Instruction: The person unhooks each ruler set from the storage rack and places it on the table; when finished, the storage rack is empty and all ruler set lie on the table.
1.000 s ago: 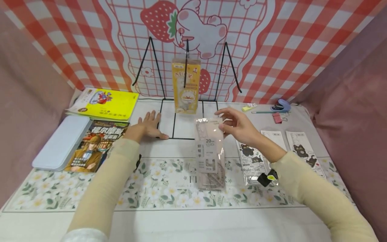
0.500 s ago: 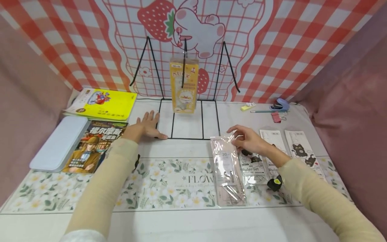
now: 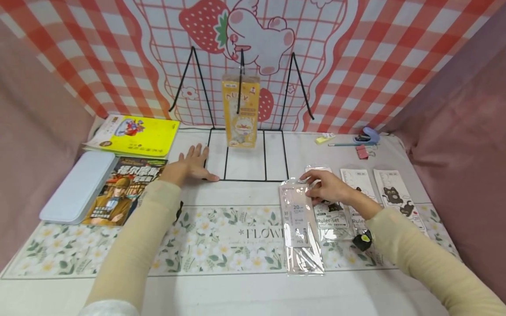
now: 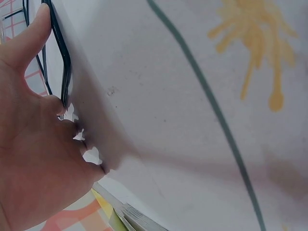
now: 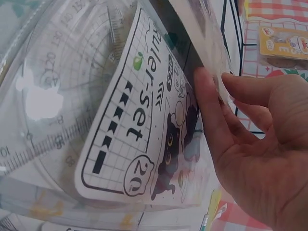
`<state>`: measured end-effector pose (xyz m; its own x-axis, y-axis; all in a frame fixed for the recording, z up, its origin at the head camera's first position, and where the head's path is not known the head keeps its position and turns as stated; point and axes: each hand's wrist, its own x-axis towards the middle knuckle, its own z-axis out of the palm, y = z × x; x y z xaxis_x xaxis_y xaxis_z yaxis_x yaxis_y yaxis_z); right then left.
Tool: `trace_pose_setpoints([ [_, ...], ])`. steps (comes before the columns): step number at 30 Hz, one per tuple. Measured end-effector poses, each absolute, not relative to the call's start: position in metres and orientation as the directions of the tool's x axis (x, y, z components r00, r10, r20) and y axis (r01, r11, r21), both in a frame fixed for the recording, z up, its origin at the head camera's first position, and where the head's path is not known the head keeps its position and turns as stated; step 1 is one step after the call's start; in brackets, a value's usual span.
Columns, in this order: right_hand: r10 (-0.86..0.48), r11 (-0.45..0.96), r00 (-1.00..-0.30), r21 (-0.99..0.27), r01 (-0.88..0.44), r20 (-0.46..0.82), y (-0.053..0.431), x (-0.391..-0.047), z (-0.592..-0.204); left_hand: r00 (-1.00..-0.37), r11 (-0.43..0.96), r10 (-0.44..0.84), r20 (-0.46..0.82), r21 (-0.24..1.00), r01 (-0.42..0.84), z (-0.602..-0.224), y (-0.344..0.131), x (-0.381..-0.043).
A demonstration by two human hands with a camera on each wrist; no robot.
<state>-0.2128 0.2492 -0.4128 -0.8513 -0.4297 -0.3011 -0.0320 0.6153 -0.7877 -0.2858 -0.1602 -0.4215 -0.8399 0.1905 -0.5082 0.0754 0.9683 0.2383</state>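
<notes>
Pinching the pale pink ruler packet [image 3: 301,235] by its right edge, close to the far end, the right hand [image 3: 330,186] keeps its thumb and bent fingers closed together upon it; the right wrist view shows the packet almost edge-on between thumb and forefinger. The packet's long axis runs from the far side of the table [image 3: 221,294] towards the person, the near end slanting a little to the right. Its far end points to the black wire rack [image 3: 253,180], its clear, glaring lower end to the front of the table. It is just left of the nearest of three white cat packets [image 3: 333,218], over the flowered strip [image 3: 197,245]; whether it touches the surface cannot be told.

The left hand [image 3: 189,166] lies palm down, fingers spread apart and holding nothing, its thumb at the left front corner of the rack's base. On the rack's middle hook hangs a yellow duck packet [image 3: 241,114], its long axis upright. Left of that hand lie a yellow book [image 3: 152,136], a pale blue case [image 3: 77,188] and a detective-cover book [image 3: 114,197].
</notes>
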Motion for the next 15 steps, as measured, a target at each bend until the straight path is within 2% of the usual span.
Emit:
trace_pose_setpoints([
  [15, -0.394, 0.645, -0.852, -0.764, 0.011, -0.345, 0.253, -0.216, -0.396, -0.842, 0.968, 0.187, -0.506, 0.242, 0.069, -0.423, -0.16, -0.287],
])
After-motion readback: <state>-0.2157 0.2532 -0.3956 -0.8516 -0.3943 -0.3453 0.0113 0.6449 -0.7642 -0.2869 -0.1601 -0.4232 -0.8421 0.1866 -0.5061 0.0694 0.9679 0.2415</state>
